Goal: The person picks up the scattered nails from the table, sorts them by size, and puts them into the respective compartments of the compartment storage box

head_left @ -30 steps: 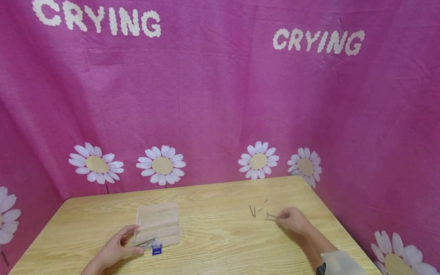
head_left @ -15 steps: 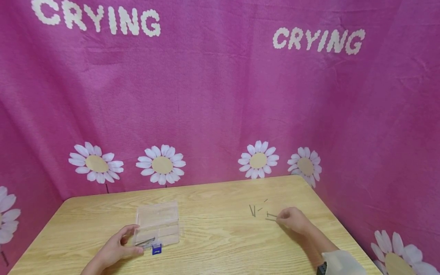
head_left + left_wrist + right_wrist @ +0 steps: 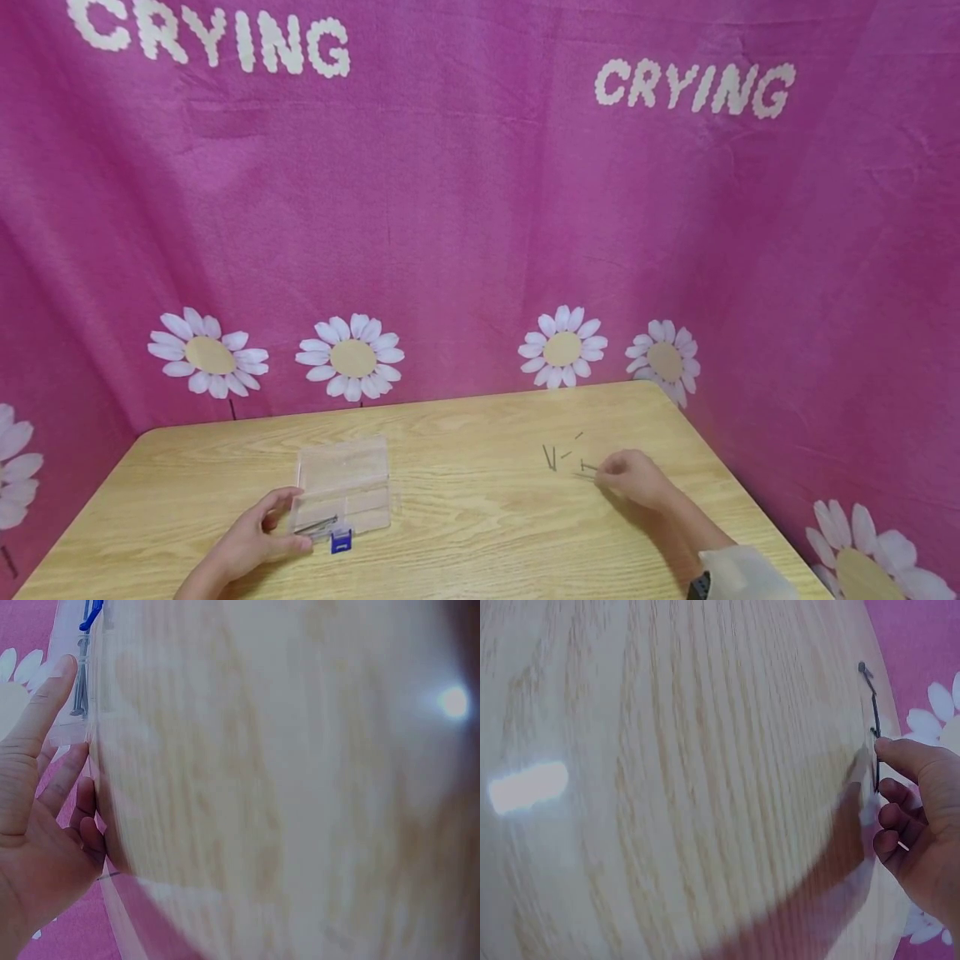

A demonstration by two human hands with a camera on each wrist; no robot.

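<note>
A clear plastic box (image 3: 345, 460) lies with its lid open on the left of the table. Several nails (image 3: 316, 527) rest in its front left compartment, close to a blue catch (image 3: 341, 541). My left hand (image 3: 251, 540) holds the box by its left side, thumb at the front and fingers farther back. On the right, my right hand (image 3: 637, 479) pinches a thin dark nail (image 3: 585, 476) between thumb and forefinger, low over the table. Another nail (image 3: 588, 467) lies right beside those fingertips. In the right wrist view the thumb hides part of the nail (image 3: 877, 772).
Several loose nails (image 3: 553, 458), long and short, lie left of and beyond my right hand. The wood-grain table (image 3: 465, 517) has rounded far corners. A pink curtain (image 3: 450, 208) with daisies and lettering hangs behind and at both sides.
My right hand has shifted slightly left, and the nail at its fingertips has moved with it and looks blurred. My left hand and the box keep their place.
</note>
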